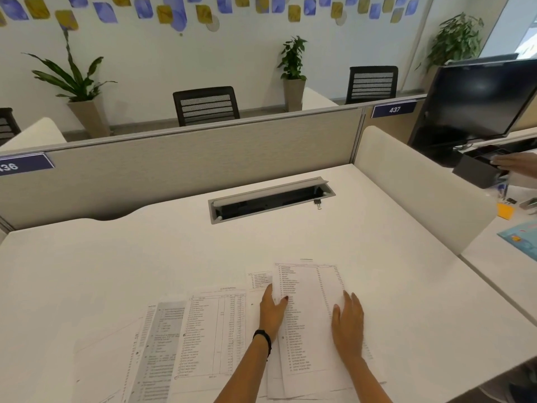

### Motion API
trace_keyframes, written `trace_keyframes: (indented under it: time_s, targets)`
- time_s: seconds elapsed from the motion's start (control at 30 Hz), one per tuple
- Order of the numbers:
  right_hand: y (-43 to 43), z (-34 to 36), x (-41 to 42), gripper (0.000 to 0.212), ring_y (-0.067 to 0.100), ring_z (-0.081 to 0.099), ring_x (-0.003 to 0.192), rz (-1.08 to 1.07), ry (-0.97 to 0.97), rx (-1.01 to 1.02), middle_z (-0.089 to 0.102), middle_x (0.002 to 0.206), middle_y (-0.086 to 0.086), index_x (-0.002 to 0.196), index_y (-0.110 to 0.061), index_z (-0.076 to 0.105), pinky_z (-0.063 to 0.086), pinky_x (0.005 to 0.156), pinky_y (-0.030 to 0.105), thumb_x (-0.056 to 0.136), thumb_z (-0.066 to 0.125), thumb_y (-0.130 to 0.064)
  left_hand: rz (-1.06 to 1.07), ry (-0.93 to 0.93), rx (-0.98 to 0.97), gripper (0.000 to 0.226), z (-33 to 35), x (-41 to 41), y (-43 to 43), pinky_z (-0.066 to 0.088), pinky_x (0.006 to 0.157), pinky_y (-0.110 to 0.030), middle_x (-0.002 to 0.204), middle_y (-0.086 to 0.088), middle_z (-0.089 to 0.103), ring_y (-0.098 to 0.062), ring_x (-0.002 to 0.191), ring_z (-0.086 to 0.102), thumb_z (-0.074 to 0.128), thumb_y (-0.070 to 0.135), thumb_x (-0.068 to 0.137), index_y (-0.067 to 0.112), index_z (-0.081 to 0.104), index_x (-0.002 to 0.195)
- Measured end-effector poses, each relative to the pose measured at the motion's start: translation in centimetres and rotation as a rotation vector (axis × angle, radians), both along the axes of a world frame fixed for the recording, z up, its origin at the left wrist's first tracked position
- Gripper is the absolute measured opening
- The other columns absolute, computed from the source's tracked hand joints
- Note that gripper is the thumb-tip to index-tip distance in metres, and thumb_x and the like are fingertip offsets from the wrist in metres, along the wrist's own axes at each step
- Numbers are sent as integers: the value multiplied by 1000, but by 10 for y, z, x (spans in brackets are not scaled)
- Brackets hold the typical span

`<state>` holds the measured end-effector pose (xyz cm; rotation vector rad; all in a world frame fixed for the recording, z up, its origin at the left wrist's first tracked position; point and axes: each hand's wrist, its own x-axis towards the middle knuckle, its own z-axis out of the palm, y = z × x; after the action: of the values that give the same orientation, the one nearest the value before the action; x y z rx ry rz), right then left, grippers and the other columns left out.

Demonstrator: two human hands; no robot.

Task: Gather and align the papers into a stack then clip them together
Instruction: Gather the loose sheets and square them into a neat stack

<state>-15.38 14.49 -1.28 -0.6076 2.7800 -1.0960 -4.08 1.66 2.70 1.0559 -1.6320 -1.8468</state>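
Note:
Several printed papers lie spread along the near edge of the white desk [145,257]. A sheet with a long list [311,303] lies on top at the right, over other sheets. My left hand [271,311] rests flat at that sheet's left edge, thumb on the paper, with a dark band on the wrist. My right hand [348,324] lies flat at its right edge, fingers together. Further sheets [209,330] fan out to the left, overlapping and askew. A small black binder clip [317,203] sits by the right end of the cable slot, far from both hands.
A grey cable slot [270,199] is sunk into the desk's middle. A grey partition [189,161] closes the back, a white divider [421,184] the right side. Beyond it another person's hand [514,162] touches a black box next to a monitor [476,103].

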Motion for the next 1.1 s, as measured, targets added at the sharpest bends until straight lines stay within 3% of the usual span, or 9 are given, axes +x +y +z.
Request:
trace_keyframes:
  time_s: [0.13,0.23,0.33,0.4,0.47,0.63,0.83,0.97,1.1]
  targets:
    - [-6,19,-9,44,33,36,130,-17,-110,-151,40,140,20,135,-3,35,29,109,43,93,44,-13,-33,20,-65,37,14,-5,-6,47,99,-34,122,2,59,-13,113,56,55,12,91,20,48,126]
    - [-9,41,-20,46,33,43,125,-72,-270,-292,44,136,19,137,-7,32,35,103,41,93,45,-15,-43,59,-110,31,30,-8,-12,50,95,-33,119,4,61,-12,110,58,54,14,91,21,51,122]
    - [-8,66,-31,44,27,53,102,-146,-505,-469,55,117,11,134,-13,36,42,86,33,92,49,-14,-18,94,-148,22,49,-11,-19,54,85,-28,113,5,62,-15,105,61,52,18,93,24,52,114]
    - [-6,77,-40,42,22,53,98,-158,-565,-552,56,111,9,130,-16,41,43,87,34,90,54,-14,20,107,-167,21,61,-13,-23,56,82,-31,113,2,62,-17,102,62,51,23,93,22,52,114]
    - [-7,90,-46,38,23,56,98,-118,-567,-590,59,109,11,126,-13,48,46,86,36,89,56,-15,54,109,-199,21,72,-15,-26,57,78,-31,114,0,61,-19,101,62,49,27,94,22,50,113]
    - [-13,129,-40,18,15,61,86,36,-509,-679,65,99,4,104,-15,60,48,67,22,88,53,-9,99,182,-262,15,102,-21,-26,56,73,-25,109,3,60,-18,97,63,46,27,94,25,49,109]
    - [-16,152,-37,17,15,64,84,78,-418,-824,66,94,2,103,-11,61,51,68,22,88,55,-5,176,287,-343,16,130,-21,-20,54,58,-13,102,15,57,-8,84,64,44,19,95,22,46,111]
    - [-15,159,-36,16,14,64,83,120,-362,-861,66,92,-2,97,-15,61,53,68,21,85,59,-4,206,332,-388,17,133,-17,-14,53,61,-11,102,16,53,-8,87,60,46,14,94,26,44,106]
    - [-14,154,-34,25,13,63,87,160,-359,-827,66,97,-6,107,-14,60,57,66,18,84,61,-5,204,314,-372,30,125,-14,-9,54,71,-12,105,22,50,-4,96,56,53,18,91,34,40,112]
